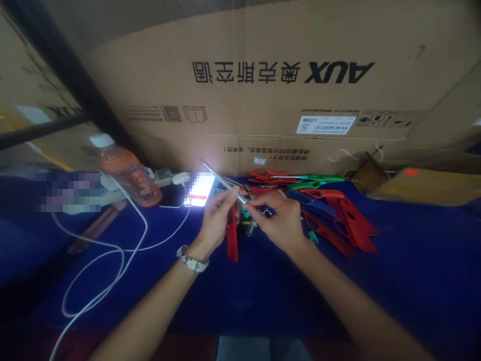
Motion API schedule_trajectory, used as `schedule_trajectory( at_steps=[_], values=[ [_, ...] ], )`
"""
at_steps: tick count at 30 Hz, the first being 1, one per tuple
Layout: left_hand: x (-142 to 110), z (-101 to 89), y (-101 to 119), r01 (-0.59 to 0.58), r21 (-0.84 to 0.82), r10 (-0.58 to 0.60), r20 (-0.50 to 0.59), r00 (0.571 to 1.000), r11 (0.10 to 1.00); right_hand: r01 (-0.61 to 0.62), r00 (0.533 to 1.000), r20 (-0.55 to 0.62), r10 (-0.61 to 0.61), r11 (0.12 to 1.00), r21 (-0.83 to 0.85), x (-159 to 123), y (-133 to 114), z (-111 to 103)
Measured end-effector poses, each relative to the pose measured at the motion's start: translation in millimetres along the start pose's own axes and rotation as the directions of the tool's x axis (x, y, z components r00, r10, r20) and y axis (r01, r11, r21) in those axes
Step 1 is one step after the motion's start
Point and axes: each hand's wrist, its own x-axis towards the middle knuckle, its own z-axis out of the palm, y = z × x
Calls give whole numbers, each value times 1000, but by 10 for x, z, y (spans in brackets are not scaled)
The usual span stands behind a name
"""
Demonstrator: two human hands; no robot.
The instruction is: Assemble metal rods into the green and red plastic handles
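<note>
Bottle [130, 173] and glowing screen [199, 190] sit left of the left hand [216, 216], which grasps a slim metal rod [225, 183] above the blue table [244, 296]. Its long axis slants, far tip up-left toward the carton [263, 35], near end pinched by the right hand [280, 218]. Work seemingly centres on that end, next calling for a steady left hold; red handles [358, 225] lie rightward.
</note>
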Motion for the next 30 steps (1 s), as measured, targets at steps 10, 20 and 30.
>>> schedule_trajectory(
  at_steps=[10,20,30],
  values=[
    [-5,-86,36,106,78,-121,226,967,991,-189,967,194,162,974,126,79,5,-126],
    [-56,9,89,129,-68,-116,178,977,989,-119,986,125,106,988,96,53,-41,-133],
    [-33,71,58,65,-74,-65,7,998,995,-310,949,164,270,894,322,43,37,-52]
  ],
)
